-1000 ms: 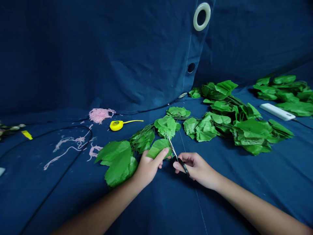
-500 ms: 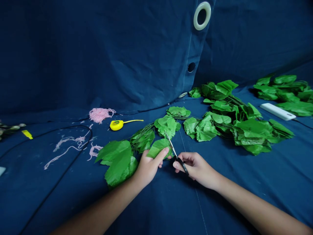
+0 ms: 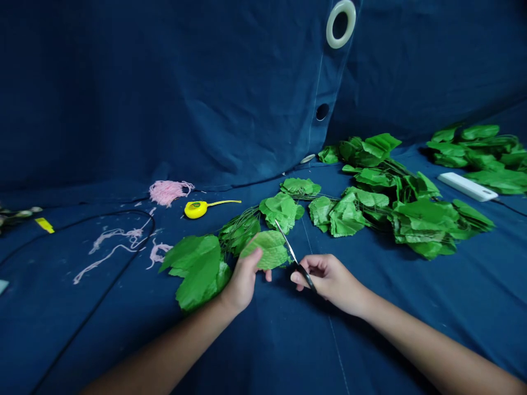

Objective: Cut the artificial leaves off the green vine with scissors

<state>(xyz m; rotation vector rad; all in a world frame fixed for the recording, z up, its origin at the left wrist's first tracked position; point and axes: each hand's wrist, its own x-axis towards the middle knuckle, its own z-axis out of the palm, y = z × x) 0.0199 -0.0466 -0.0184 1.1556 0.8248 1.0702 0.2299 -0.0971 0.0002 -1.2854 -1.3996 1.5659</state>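
Observation:
My left hand (image 3: 244, 281) pinches a green artificial leaf (image 3: 265, 249), which fans out above my fingers. My right hand (image 3: 329, 278) grips a pair of scissors (image 3: 293, 255) with black handles, and their thin steel blades point up and to the left, beside that leaf's right edge. A strand of artificial leaves on thin wire stems (image 3: 197, 269) lies beside my left hand. Larger heaps of the same leaves (image 3: 424, 227) spread to the right, beyond my right hand.
Dark blue cloth (image 3: 123, 109) covers the surface and rises behind it, with a white grommet (image 3: 341, 23). Pink yarn (image 3: 169, 192), a yellow tape measure (image 3: 196, 209), a black cable (image 3: 123, 216), a white power strip (image 3: 466, 186) and more leaves (image 3: 473, 151) lie around.
My left hand has turned the leaf so it stands flatter and higher above my fingers. The scissors have stayed almost in place, and the view has shifted very slightly.

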